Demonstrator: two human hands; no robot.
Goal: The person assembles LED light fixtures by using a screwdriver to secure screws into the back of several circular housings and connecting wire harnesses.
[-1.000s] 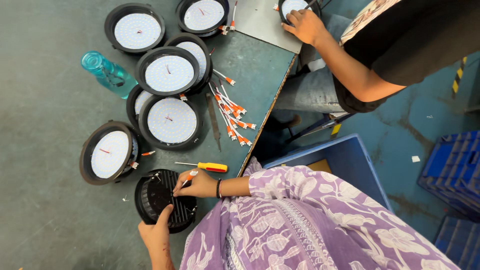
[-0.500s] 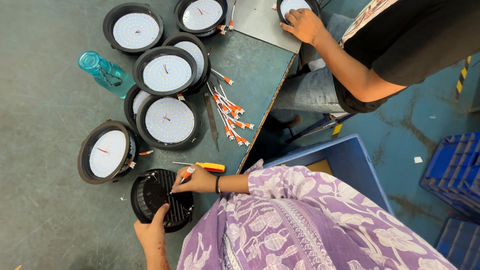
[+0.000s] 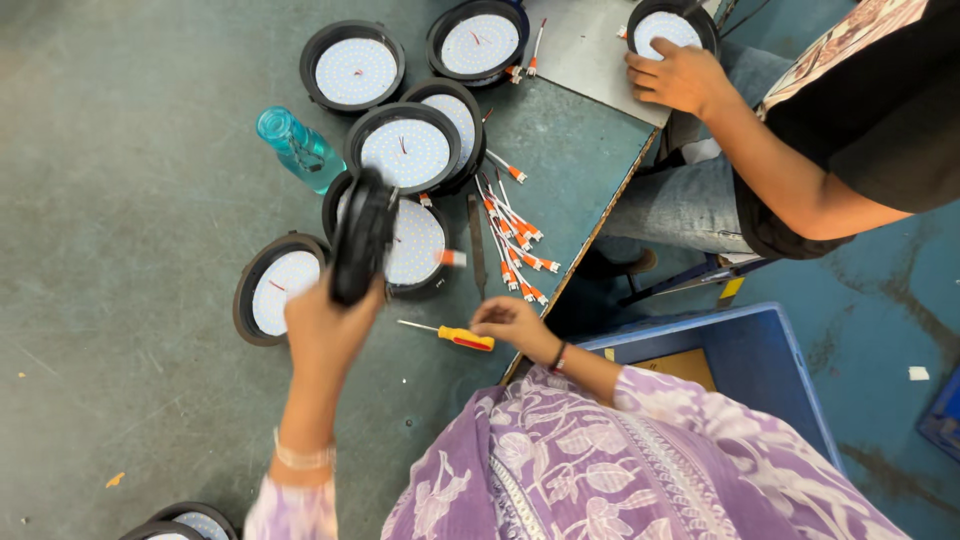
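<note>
Nearest us, our left hand (image 3: 325, 335) has its fingers clenched around a black round lamp housing (image 3: 362, 235), lifted on edge above the desk (image 3: 150, 200). It looks rigid and fairly heavy, so the rim seems the safest grip. Our right hand (image 3: 512, 322) rests loosely curled, grasping nothing, just beside the yellow screwdriver (image 3: 452, 335). Farther off lie white-faced lamps (image 3: 405, 150) and a co-worker's hand (image 3: 680, 78).

I see a big grey-green table (image 3: 120, 200) under the hands, worn and scratched. A paler grey sheet (image 3: 585, 50) lies on it far above the right hand. Past the table edge, to the right of the hands, the floor (image 3: 870, 300) is blue-green and scuffed. A blue crate (image 3: 770, 370) stands on it just right of the right hand. The light is soft and even.
</note>
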